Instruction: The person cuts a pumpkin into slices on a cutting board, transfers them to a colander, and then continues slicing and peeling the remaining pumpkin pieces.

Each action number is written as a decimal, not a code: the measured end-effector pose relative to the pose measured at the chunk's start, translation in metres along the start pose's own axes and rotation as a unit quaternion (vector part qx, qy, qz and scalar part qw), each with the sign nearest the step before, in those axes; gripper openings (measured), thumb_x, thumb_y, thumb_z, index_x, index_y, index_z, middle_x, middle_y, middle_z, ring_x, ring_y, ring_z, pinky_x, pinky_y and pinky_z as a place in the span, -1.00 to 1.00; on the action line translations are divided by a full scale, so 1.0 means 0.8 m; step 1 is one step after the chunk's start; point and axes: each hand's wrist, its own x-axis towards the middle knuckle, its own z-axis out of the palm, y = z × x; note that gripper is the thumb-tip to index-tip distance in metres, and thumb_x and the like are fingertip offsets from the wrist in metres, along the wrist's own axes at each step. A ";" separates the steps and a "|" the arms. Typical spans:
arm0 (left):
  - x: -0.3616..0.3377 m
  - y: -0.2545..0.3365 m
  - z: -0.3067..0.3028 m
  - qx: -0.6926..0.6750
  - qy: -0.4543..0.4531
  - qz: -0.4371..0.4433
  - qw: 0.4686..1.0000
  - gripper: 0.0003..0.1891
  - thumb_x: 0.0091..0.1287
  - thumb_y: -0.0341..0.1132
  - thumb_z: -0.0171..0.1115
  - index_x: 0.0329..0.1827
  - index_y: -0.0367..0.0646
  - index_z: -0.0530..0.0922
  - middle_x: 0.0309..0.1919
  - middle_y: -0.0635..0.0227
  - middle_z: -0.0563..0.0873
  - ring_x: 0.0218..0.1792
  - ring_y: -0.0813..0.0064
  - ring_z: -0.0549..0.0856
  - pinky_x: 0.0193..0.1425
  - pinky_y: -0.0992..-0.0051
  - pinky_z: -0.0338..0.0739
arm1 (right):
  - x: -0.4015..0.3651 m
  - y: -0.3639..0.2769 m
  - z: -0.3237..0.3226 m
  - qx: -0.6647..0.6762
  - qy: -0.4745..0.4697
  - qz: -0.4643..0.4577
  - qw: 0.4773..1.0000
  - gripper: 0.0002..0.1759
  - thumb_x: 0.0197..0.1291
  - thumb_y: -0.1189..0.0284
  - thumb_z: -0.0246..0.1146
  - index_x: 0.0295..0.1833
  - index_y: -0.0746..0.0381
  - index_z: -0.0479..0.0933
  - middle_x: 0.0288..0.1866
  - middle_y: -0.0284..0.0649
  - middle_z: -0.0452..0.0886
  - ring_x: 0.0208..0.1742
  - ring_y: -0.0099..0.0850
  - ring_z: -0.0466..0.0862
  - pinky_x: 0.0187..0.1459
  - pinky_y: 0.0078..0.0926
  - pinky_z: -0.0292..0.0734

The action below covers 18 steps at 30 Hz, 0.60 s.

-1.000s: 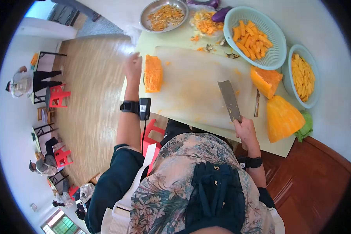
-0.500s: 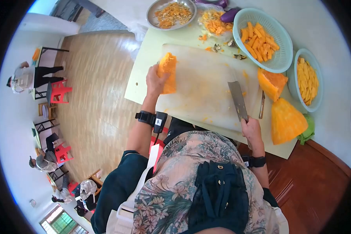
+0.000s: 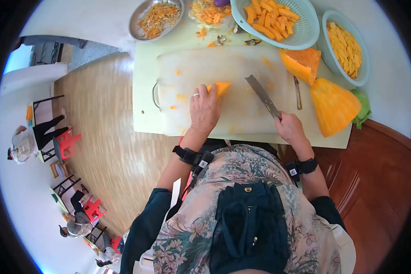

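My left hand (image 3: pixel 204 108) is closed over a piece of orange pumpkin (image 3: pixel 223 86) on the white cutting board (image 3: pixel 244 121). Part of the piece is hidden under my fingers. In my right hand (image 3: pixel 290 128) is the handle of a cleaver (image 3: pixel 262 96), its blade pointing away from me over the board, to the right of the piece and apart from it. A small brown-handled tool (image 3: pixel 297 92) lies by the board's right edge. Beyond it are a cut pumpkin chunk (image 3: pixel 302 64) and a larger peeled pumpkin piece (image 3: pixel 334 108).
At the back stand a metal dish (image 3: pixel 133 26) of seeds and pulp, a bag of scraps (image 3: pixel 210 13) and a blue-green basket (image 3: pixel 306 36) of pumpkin strips. A basin (image 3: pixel 365 68) of yellow strips and a green vegetable (image 3: pixel 363 107) are at right. People sit far left.
My left hand has moved right to mid-board; the pumpkin piece under it now lies low instead of standing tall. The cleaver stays in my right hand, angled more leftward. The view has shifted.
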 end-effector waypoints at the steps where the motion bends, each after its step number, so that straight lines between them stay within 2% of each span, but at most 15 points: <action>1: 0.000 -0.002 -0.002 -0.015 0.000 -0.002 1.000 -0.52 0.00 -0.48 0.19 0.07 -0.22 0.40 -0.20 0.15 0.44 -0.17 0.17 0.51 -0.18 0.31 0.47 | 0.000 -0.001 0.000 -0.002 -0.007 0.000 1.000 -0.73 0.15 0.32 0.05 -0.32 0.31 0.52 -0.48 0.10 0.56 -0.37 0.06 0.57 -0.28 -0.07 0.46; 5: -0.002 -0.009 -0.010 -0.057 0.011 0.022 0.998 -0.50 0.00 -0.46 0.20 0.09 -0.24 0.40 -0.17 0.14 0.45 -0.15 0.17 0.50 -0.12 0.31 0.45 | 0.000 -0.010 0.003 0.012 0.007 0.002 1.000 -0.72 0.16 0.31 0.04 -0.33 0.30 0.52 -0.49 0.09 0.55 -0.38 0.05 0.57 -0.29 -0.06 0.46; 7: -0.003 -0.015 -0.009 -0.092 0.005 0.031 0.995 -0.51 0.03 -0.45 0.19 0.10 -0.26 0.39 -0.14 0.14 0.45 -0.13 0.18 0.50 -0.09 0.31 0.44 | 0.003 -0.026 -0.006 0.051 0.006 -0.031 0.998 -0.72 0.16 0.30 0.04 -0.32 0.29 0.53 -0.49 0.08 0.55 -0.38 0.04 0.58 -0.29 -0.06 0.47; 13: -0.002 -0.014 -0.012 -0.073 -0.009 0.047 0.996 -0.53 0.07 -0.43 0.19 0.10 -0.28 0.39 -0.12 0.15 0.45 -0.13 0.19 0.50 -0.08 0.31 0.43 | 0.020 -0.082 -0.010 0.078 0.000 -0.094 0.992 -0.73 0.16 0.30 0.05 -0.34 0.28 0.53 -0.52 0.08 0.55 -0.40 0.05 0.58 -0.30 -0.04 0.47; 18: -0.004 -0.010 -0.011 -0.074 -0.008 0.039 0.996 -0.54 0.07 -0.45 0.19 0.11 -0.26 0.42 -0.06 0.16 0.49 -0.10 0.19 0.52 -0.06 0.32 0.45 | 0.028 -0.086 -0.011 0.046 -0.018 -0.100 0.994 -0.73 0.16 0.32 0.06 -0.39 0.30 0.53 -0.54 0.09 0.54 -0.43 0.06 0.58 -0.33 -0.04 0.47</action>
